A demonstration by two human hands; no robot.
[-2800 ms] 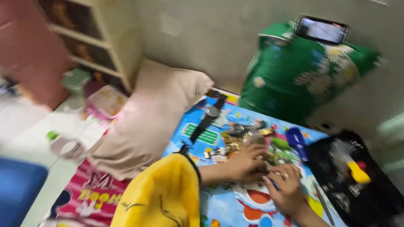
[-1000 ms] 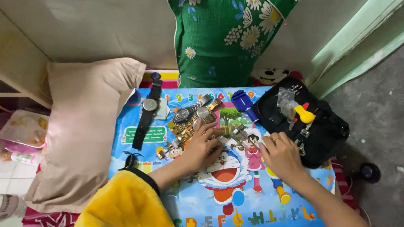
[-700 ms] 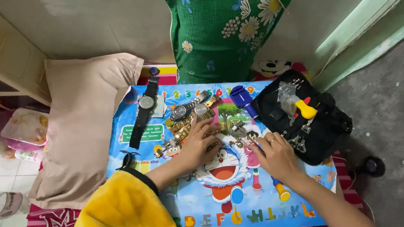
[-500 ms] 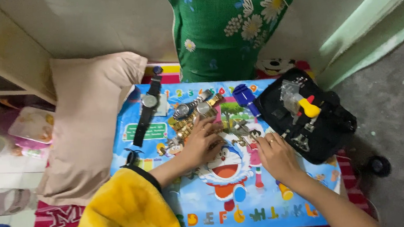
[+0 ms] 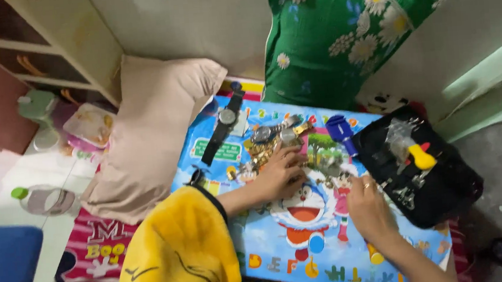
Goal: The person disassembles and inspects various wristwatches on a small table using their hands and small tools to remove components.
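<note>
Because the loose watches and metal bits (image 5: 266, 143) lie heaped on the cartoon board (image 5: 293, 227) within easy reach, my left hand (image 5: 280, 171) rests spread over them, nothing visibly pinched, while my right hand (image 5: 368, 209) lies flat, fingers together, beside the black tool case (image 5: 446, 188).

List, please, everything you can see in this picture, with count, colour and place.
play mat: one, blue cartoon print, on the floor
wristwatch: one, black strap, mat's far left
watch parts: small pile, gold and silver, by the left hand
blue tool: one, mat's far edge
tool case: one, black, open, right of the mat
green pillow: one, flowered, against the wall
beige pillow: one, left of the mat
left hand: yellow sleeve, on the parts
right hand: ring, flat on the mat
</note>
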